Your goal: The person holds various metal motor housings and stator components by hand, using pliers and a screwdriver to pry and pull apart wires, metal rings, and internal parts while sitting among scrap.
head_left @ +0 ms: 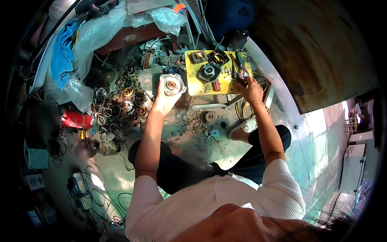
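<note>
My left hand is closed on a square metal motor end cover, held up beside the yellow stool with its round, copper-coloured centre facing up. Over the stool's right front edge, my right hand has its fingers curled at the tools lying there; what they grip, if anything, is too small to make out. On the yellow stool top sit a dark square motor part with a round hub, a black ring-shaped housing, a small square metal frame and a red-handled tool.
Used motor windings lie heaped on the floor at left, near a red cylinder. Coiled cable lies by my foot under the stool's right side. Wire scraps litter the floor before me. A large rusty panel stands at right.
</note>
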A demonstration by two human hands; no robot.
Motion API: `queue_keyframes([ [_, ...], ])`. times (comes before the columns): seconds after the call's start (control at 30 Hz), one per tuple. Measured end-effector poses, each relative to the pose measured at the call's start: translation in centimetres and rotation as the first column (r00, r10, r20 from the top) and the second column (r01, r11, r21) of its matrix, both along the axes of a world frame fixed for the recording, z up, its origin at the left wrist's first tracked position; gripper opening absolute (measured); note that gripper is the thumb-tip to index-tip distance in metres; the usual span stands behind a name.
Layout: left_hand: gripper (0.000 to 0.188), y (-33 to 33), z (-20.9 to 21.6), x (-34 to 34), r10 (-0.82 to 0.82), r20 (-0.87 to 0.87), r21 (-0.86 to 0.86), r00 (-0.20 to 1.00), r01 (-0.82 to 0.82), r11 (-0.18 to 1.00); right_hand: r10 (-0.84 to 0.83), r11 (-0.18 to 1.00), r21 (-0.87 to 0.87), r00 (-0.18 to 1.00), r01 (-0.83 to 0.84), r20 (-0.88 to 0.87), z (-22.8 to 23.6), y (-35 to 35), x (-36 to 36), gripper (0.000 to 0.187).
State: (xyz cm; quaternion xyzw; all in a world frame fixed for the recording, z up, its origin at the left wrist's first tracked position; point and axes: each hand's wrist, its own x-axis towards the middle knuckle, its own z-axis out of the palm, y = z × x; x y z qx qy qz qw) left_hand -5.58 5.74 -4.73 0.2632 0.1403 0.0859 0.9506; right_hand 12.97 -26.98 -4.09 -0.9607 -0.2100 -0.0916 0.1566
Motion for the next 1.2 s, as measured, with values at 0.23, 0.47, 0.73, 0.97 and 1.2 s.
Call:
queue_keyframes([
  [0.23, 0.081, -0.9, 1.1, -0.7, -0.103, -0.091, -0.026, 0.991, 0.101, 0.995, -0.071, 0.991, -0.1, 0.979, 0.092, 0.191, -1.0, 1.7, 0.4, 0.05],
  [0.47, 0.079, -1.9, 1.7, -2.9, -0.12, -0.074, -0.152, 0.99, 0.108, 0.983, 0.106, 0.733, 0.642, 0.895, 0.224, -0.433, 2.2, -0.3, -3.5, 0.035],
  [0.73, 0.07, -3.3, 1.9, -3.9, -0.132, 0.037, -0.326, 0.991, 0.137, 0.935, 0.541, 0.623, 0.716, 0.488, 0.315, -0.685, 6.2, 0.3, -17.7, 0.035],
  [0.97, 0.065, -3.5, 2.2, -3.6, -0.19, 0.084, -0.169, 0.978, 0.202, 0.965, 0.61, 0.652, 0.751, 0.518, 0.101, -0.599, 7.0, 2.2, -20.2, 0.04],
  [1.2, 0.065, -3.7, 1.7, -3.5, -0.118, 0.101, -0.162, 0.988, 0.133, 0.978, 0.581, 0.71, 0.703, 0.528, 0.041, -0.619, 7.9, 2.4, -20.7, 0.04],
])
